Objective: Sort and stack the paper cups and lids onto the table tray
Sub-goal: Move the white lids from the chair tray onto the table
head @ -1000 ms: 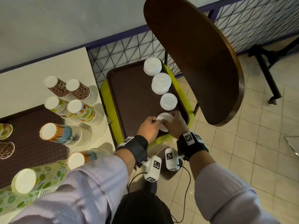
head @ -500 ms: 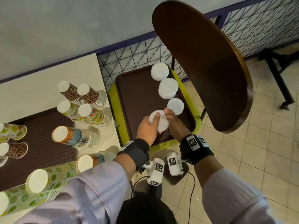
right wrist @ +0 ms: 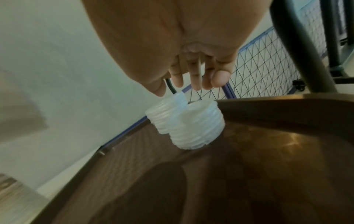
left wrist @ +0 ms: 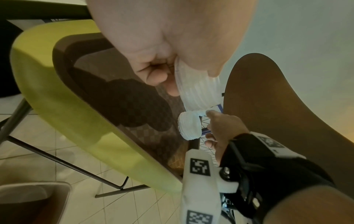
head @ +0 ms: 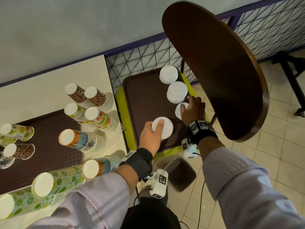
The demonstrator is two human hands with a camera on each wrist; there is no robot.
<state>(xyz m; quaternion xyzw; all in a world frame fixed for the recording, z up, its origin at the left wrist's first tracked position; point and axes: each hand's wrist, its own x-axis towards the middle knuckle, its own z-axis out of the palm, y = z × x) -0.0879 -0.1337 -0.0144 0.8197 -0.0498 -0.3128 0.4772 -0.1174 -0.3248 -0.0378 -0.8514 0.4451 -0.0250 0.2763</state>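
Observation:
My left hand (head: pixel 158 129) grips a stack of white lids (head: pixel 162 128), thumb on top, lifted above the brown chair tray (head: pixel 145 96); the left wrist view shows the same lid stack (left wrist: pixel 199 92) clear of the tray. My right hand (head: pixel 188 103) hangs over a small lid stack (head: pixel 179 111) at the tray's right side, fingers (right wrist: pixel 195 81) straight and holding nothing. Two taller lid stacks (head: pixel 177 92) (head: pixel 168 75) stand behind it. Several upside-down stacks of patterned paper cups (head: pixel 97 118) stand on the table, around the brown table tray (head: pixel 41 146).
The chair tray lies on a green chair seat (head: pixel 122 109). The wooden chair back (head: pixel 214 71) overhangs the tray's right edge, close above my right hand. A wire mesh fence (head: pixel 140 63) runs behind. A small bin (head: pixel 179 172) stands on the tiled floor below.
Both hands were on the lid stack at the tray's front edge. My right hand let go and moved back-right over the small stack; my left hand alone has raised the lids.

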